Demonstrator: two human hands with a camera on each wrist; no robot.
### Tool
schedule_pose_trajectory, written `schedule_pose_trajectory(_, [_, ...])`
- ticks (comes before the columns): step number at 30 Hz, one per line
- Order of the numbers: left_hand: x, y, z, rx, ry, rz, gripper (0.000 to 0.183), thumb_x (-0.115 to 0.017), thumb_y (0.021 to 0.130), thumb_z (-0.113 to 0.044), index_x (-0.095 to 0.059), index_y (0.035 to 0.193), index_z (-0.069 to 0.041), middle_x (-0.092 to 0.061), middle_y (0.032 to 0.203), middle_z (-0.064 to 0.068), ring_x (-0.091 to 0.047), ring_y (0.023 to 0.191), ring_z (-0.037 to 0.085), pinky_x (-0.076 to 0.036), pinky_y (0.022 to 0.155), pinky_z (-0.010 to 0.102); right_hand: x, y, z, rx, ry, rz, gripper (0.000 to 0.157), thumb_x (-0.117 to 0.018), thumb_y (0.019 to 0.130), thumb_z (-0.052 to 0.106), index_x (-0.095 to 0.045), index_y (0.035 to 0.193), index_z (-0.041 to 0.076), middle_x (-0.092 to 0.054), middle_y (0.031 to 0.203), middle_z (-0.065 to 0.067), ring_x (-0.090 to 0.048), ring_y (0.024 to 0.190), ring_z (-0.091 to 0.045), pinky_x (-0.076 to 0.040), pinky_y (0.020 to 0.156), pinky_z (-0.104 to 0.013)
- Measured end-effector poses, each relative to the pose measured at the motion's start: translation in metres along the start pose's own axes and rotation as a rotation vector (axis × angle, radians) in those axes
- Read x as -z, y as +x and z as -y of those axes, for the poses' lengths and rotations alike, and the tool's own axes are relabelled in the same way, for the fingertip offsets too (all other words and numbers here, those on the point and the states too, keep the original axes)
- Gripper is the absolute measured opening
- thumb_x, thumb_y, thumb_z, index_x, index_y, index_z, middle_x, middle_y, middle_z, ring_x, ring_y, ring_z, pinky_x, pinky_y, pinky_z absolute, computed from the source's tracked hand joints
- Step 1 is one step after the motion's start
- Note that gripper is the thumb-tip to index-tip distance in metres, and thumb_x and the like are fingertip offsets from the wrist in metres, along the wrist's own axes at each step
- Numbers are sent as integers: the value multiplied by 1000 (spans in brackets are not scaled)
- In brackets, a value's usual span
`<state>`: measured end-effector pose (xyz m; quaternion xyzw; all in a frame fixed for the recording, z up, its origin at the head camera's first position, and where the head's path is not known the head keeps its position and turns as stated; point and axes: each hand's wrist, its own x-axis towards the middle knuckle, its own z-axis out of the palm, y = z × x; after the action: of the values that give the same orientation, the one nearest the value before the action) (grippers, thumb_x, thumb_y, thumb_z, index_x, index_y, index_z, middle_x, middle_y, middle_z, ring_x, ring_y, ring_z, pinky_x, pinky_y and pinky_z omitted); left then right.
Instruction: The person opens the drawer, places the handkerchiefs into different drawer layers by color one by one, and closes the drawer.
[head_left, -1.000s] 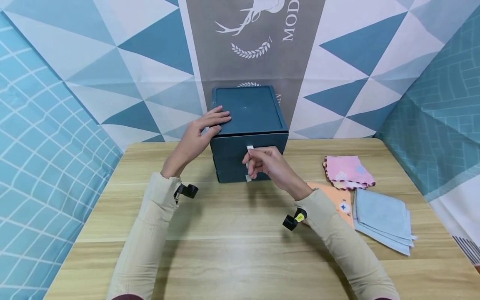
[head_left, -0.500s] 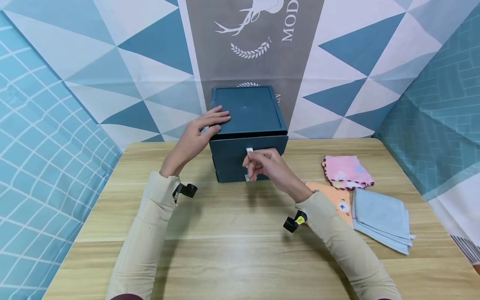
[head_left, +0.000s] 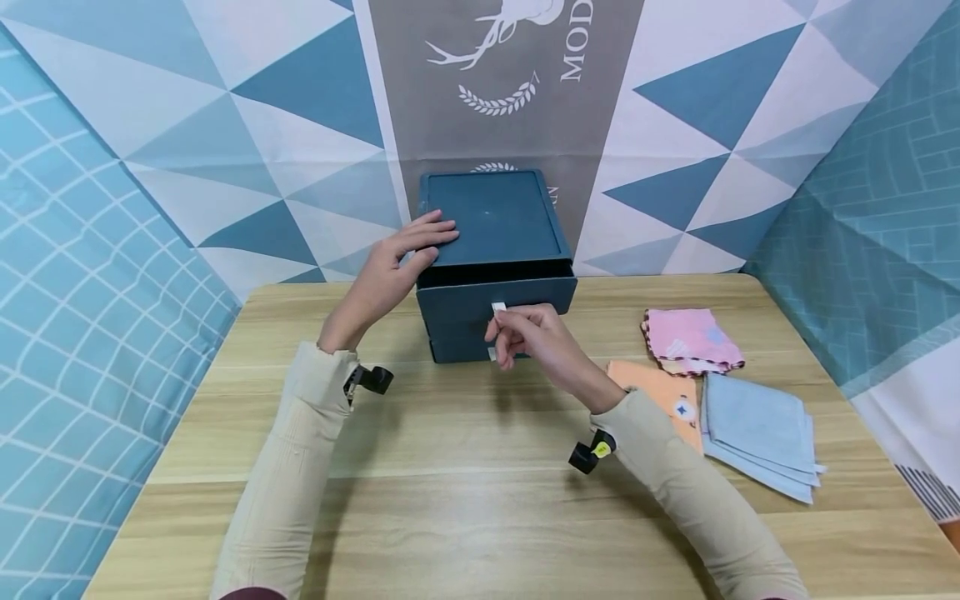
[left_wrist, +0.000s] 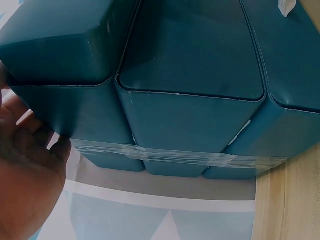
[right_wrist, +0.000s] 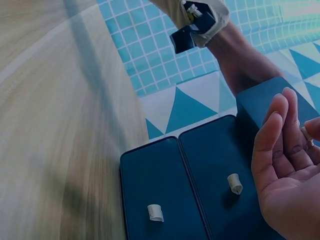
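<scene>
A dark teal drawer unit stands near the far edge of a wood-grain table, in front of a patterned backdrop of blue and white triangles with a grey panel. Its top drawer sits partly out, leaving a dark gap beneath the rim of the unit's top. The person's left hand lies on the unit's top at the left front corner, fingers stretched out and relaxed, gripping nothing. The right hand is at the front, thumb and index finger pinching the white pull tab of the top drawer, the other fingers loosely bent. The right wrist view shows the two lower drawers flush with each other, with a white middle tab and a white bottom tab, both apart from the hand. In the left wrist view a band of clear tape runs across the unit's side, over all three levels. To the right on the table lie a folded pink cloth with a checked edge, an orange cloth partly hidden by the right forearm, and a stack of light blue cloth just beside it. Both sleeves are beige, and a small black camera sits at each wrist.
</scene>
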<state>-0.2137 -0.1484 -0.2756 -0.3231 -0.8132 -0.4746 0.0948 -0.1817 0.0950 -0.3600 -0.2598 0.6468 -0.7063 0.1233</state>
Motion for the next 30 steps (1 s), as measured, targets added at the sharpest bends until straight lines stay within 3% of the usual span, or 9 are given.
schedule_pose_trajectory(16, [0, 0, 4, -2, 1, -3, 35, -45, 105, -6, -58, 136, 3, -48, 149, 19, -27, 149, 28, -21, 121, 49, -8, -17, 6, -43, -11, 6, 46, -47, 107, 28, -63, 95, -13, -63, 65, -15, -59, 57, -27, -56, 58, -34])
schedule_pose_trajectory(23, [-3, 4, 35, -24, 30, -21, 35, -46, 105, -10, -60, 138, -7, -49, 149, 8, -27, 149, 18, -21, 121, 46, -11, -25, 8, -45, -20, 14, 44, -47, 107, 29, -65, 96, -10, -63, 65, -17, -58, 56, -28, -56, 58, -35])
schedule_pose_trajectory(30, [-2, 5, 42, -34, 57, -16, 36, -47, 106, -18, -61, 139, -15, -50, 149, -1, -28, 147, 8, -22, 121, 37, -13, -31, 9, -33, -26, 31, 44, -46, 107, 26, -62, 97, -13, -63, 66, -16, -59, 56, -27, -56, 58, -35])
